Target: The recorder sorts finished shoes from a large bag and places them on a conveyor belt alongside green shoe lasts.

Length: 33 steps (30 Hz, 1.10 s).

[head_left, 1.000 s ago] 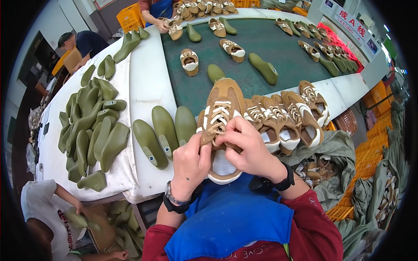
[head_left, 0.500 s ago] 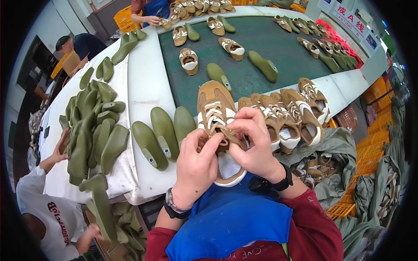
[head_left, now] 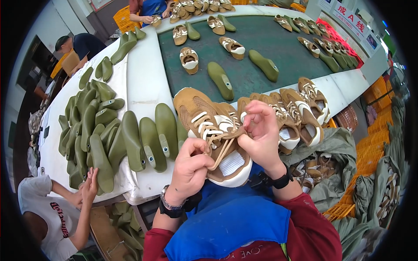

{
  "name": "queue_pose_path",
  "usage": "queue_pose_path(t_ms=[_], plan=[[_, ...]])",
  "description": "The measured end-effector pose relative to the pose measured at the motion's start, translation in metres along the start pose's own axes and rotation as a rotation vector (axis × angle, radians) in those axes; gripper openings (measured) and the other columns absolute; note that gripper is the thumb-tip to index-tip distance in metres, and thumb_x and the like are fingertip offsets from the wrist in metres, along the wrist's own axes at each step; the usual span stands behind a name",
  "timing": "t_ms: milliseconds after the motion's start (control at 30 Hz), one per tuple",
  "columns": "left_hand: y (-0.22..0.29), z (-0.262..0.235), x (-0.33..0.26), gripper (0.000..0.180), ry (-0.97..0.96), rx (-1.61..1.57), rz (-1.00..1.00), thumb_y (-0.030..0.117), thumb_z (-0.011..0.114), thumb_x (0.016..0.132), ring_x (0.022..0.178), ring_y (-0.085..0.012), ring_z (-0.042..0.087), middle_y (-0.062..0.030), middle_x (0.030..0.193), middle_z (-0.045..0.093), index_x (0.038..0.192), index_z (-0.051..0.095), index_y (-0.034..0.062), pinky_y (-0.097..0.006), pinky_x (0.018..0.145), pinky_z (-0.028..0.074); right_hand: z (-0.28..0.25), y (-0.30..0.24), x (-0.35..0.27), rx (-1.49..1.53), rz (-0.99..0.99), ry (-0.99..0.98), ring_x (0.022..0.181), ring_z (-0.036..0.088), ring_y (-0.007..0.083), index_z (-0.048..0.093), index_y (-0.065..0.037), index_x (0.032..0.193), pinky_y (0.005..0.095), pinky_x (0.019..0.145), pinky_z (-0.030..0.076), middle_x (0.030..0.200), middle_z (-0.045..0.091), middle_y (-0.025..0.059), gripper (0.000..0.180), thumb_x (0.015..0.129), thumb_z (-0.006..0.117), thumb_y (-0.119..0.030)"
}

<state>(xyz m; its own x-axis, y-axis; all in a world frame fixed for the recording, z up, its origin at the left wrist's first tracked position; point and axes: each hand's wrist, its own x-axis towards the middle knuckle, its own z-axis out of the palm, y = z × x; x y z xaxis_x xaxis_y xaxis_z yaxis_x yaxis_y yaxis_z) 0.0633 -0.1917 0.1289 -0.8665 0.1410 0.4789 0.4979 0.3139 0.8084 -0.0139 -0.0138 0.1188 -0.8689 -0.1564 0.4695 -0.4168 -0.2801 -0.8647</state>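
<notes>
**Tan suede shoe in both hands at the near table edge**

Tan suede with white trim: the shoe [head_left: 213, 135] is held toe-away over the near edge of the white table [head_left: 143, 82], its open heel end toward the person. The left hand [head_left: 190, 167] is clenched around the tan laces [head_left: 217, 150], pulling them taut down and to the near left. The right hand [head_left: 261, 135] pinches the lace ends at the tongue between thumb and fingertips, the remaining fingers curled. A dark watch sits on each wrist.

Just right of the held shoe, a row of matching shoes [head_left: 300, 108] stands packed side by side along the table edge. Left of it, olive-green shoe lasts [head_left: 152, 135] lie touching one another, and a larger heap of lasts [head_left: 93, 130] is piled further left. Beyond, the green conveyor belt [head_left: 278, 48] carries scattered shoes and single lasts, well apart from each other.

At the near left, another person in a white shirt has one hand [head_left: 89, 185] on the heap of lasts. At the near right, grey sacks [head_left: 339, 174] hold more shoes, beside orange crates [head_left: 374, 143].
</notes>
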Motion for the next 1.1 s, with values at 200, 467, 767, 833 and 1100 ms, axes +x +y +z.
queue_pose_path(t_ms=[200, 467, 767, 833, 1100], plan=[[0.003, 0.003, 0.007, 0.033, 0.215, 0.159, -0.152, -0.007, 0.060, 0.073, 0.095, -0.0228, 0.051, -0.0114, 0.106, 0.049, 0.104, 0.062, 0.0038, -0.030, 0.083, 0.043, 0.011, 0.000, 0.004, -0.074, 0.014, -0.026, 0.080, 0.047, 0.0095, 0.050, -0.005, 0.104, 0.0233, 0.073, 0.047, 0.110, 0.042, 0.0061, 0.042, 0.066, 0.054, 0.014], [-0.014, 0.010, 0.018, 0.061, -0.022, 0.788, 0.061, 0.006, 0.076, 0.059, 0.114, -0.0407, 0.045, -0.0207, 0.125, 0.041, 0.114, 0.050, 0.0062, -0.045, 0.094, 0.041, 0.020, 0.008, 0.001, -0.143, 0.042, -0.028, 0.072, 0.047, 0.0098, 0.054, -0.001, 0.100, 0.0212, 0.065, 0.046, 0.102, 0.048, 0.0072, 0.033, 0.069, 0.057, 0.010], [-0.018, 0.006, 0.022, 0.021, 0.166, 0.686, 0.207, 0.002, 0.063, 0.067, 0.083, -0.0275, 0.064, -0.0117, 0.100, 0.063, 0.088, 0.063, 0.0023, -0.034, 0.071, 0.054, 0.002, -0.003, 0.000, -0.574, -0.135, -0.325, 0.091, 0.055, 0.0259, 0.064, -0.004, 0.093, 0.0340, 0.080, 0.046, 0.112, 0.052, 0.0116, 0.024, 0.071, 0.058, 0.004], [-0.016, 0.005, 0.021, 0.020, 0.198, 0.662, 0.184, 0.003, 0.062, 0.069, 0.078, -0.0275, 0.065, -0.0118, 0.094, 0.065, 0.089, 0.063, 0.0020, -0.034, 0.070, 0.054, 0.004, -0.008, 0.002, -0.665, -0.197, -0.374, 0.100, 0.053, 0.0311, 0.063, -0.007, 0.101, 0.0386, 0.086, 0.044, 0.116, 0.052, 0.0136, 0.030, 0.072, 0.062, 0.000], [-0.009, -0.007, 0.021, 0.024, 0.165, 0.646, 0.085, 0.003, 0.063, 0.069, 0.079, -0.0292, 0.064, -0.0129, 0.091, 0.065, 0.093, 0.061, 0.0007, -0.036, 0.070, 0.053, 0.011, -0.003, 0.007, -0.647, -0.137, -0.418, 0.091, 0.060, 0.0310, 0.061, -0.007, 0.107, 0.0382, 0.077, 0.050, 0.100, 0.061, 0.0142, 0.034, 0.073, 0.065, -0.010]])
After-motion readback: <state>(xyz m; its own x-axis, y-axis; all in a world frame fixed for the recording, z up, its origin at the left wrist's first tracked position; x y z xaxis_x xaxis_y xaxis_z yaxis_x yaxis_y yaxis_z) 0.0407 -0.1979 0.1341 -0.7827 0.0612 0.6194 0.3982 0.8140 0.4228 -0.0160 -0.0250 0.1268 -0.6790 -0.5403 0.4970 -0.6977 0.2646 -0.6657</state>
